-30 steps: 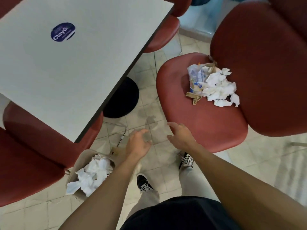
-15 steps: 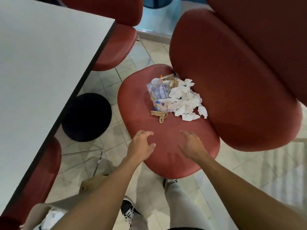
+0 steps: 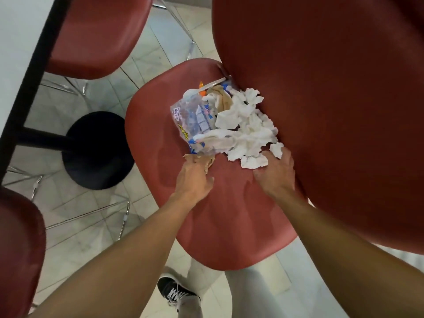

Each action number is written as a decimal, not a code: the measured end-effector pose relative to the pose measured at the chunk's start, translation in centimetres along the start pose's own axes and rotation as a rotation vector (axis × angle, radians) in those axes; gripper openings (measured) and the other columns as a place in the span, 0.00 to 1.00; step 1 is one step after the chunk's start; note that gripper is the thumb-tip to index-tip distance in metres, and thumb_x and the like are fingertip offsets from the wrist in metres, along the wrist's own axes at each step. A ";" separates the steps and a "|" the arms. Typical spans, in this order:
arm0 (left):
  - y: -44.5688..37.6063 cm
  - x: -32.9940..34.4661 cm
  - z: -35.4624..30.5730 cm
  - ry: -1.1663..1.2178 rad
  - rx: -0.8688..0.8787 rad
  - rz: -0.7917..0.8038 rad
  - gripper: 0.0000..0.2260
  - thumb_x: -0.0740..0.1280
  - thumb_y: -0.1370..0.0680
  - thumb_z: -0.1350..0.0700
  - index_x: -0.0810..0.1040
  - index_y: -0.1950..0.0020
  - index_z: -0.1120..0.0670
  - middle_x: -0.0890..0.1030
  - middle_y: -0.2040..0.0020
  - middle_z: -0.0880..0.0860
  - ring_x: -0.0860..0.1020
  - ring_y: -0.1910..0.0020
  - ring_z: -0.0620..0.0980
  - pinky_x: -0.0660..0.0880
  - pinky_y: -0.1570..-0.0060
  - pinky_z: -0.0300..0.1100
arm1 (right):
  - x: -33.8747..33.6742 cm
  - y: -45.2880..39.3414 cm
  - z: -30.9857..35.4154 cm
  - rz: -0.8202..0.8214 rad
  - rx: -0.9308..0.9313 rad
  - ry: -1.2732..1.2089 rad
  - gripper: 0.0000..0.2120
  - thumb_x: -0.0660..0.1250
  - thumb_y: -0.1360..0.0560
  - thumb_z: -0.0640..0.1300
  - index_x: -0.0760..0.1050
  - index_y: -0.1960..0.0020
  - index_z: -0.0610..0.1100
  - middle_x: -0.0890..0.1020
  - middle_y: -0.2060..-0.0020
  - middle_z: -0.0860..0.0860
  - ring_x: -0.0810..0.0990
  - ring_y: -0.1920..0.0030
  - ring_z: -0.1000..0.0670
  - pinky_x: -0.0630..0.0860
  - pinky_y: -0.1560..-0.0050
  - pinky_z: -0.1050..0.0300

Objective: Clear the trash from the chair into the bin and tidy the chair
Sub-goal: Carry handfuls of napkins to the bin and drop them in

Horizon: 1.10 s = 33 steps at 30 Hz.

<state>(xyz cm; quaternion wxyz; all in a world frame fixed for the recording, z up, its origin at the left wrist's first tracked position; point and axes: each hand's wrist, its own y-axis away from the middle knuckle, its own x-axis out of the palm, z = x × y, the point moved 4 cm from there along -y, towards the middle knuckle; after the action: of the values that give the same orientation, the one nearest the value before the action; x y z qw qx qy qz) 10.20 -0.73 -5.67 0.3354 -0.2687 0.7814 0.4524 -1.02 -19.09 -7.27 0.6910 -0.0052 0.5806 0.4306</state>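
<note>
Head view: trash (image 3: pixel 231 127) lies heaped at the chair (image 3: pixel 229 226) seat's back. Left hand (image 3: pixel 195 177) touches brown paper (image 3: pixel 207 165), right hand (image 3: pixel 275 173) the tissues (image 3: pixel 245 134), both open-fingered. Best scoop inward from both sides, gathering loose scraps.

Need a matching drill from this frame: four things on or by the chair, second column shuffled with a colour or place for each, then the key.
1. crumpled tissues
2. plastic wrapper
3. table base
4. left hand

A. black, on the floor
B. white, piled by the backrest
C. at the brown paper scrap
D. clear with blue print, left of the pile

Pairs: 1-B, 2-D, 3-A, 4-C
</note>
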 end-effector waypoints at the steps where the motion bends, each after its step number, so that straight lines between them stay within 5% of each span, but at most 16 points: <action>1: -0.6 0.3 -0.1 -0.008 -0.009 -0.002 0.30 0.72 0.28 0.56 0.67 0.29 0.44 0.67 0.32 0.57 0.70 0.35 0.57 0.72 0.37 0.50 | 0.1 -0.8 -0.4 -0.006 0.011 0.002 0.27 0.70 0.30 0.49 0.70 0.32 0.52 0.56 0.27 0.44 0.60 0.30 0.40 0.68 0.34 0.45; 6: -3.3 2.7 0.6 -0.038 -0.096 0.007 0.32 0.71 0.30 0.61 0.67 0.29 0.43 0.62 0.31 0.59 0.66 0.33 0.61 0.70 0.35 0.53 | 2.4 -3.8 -1.8 0.075 0.042 0.017 0.24 0.69 0.30 0.48 0.72 0.35 0.54 0.56 0.28 0.45 0.65 0.34 0.39 0.69 0.37 0.46; 15: -4.0 5.4 1.7 0.012 -0.102 -0.003 0.13 0.66 0.25 0.64 0.83 0.46 0.49 0.77 0.47 0.57 0.78 0.51 0.55 0.73 0.46 0.40 | 4.7 -3.9 -2.7 0.062 0.054 -0.064 0.15 0.65 0.24 0.42 0.76 0.38 0.48 0.71 0.39 0.43 0.72 0.40 0.41 0.70 0.42 0.52; 22: 0.0 2.3 0.7 0.131 -0.089 -0.043 0.12 0.66 0.26 0.65 0.83 0.48 0.53 0.81 0.49 0.55 0.80 0.50 0.53 0.73 0.44 0.38 | 3.5 0.9 -0.3 0.090 0.019 -0.100 0.15 0.64 0.24 0.43 0.77 0.38 0.48 0.73 0.39 0.44 0.76 0.44 0.41 0.72 0.44 0.51; 33: 12.2 -2.5 4.4 0.167 -0.251 -0.149 0.06 0.67 0.26 0.54 0.81 0.51 0.47 0.84 0.56 0.47 0.81 0.54 0.51 0.77 0.55 0.44 | 2.9 12.4 6.9 0.106 -0.099 -0.115 0.14 0.63 0.24 0.45 0.76 0.39 0.50 0.77 0.44 0.43 0.78 0.47 0.40 0.75 0.48 0.50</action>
<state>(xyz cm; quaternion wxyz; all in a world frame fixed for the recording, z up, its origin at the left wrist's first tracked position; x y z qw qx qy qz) 4.20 8.93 1.07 0.2660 -0.4023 0.7219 0.4963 -3.07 -6.04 -1.27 0.6984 0.0160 0.5174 0.4941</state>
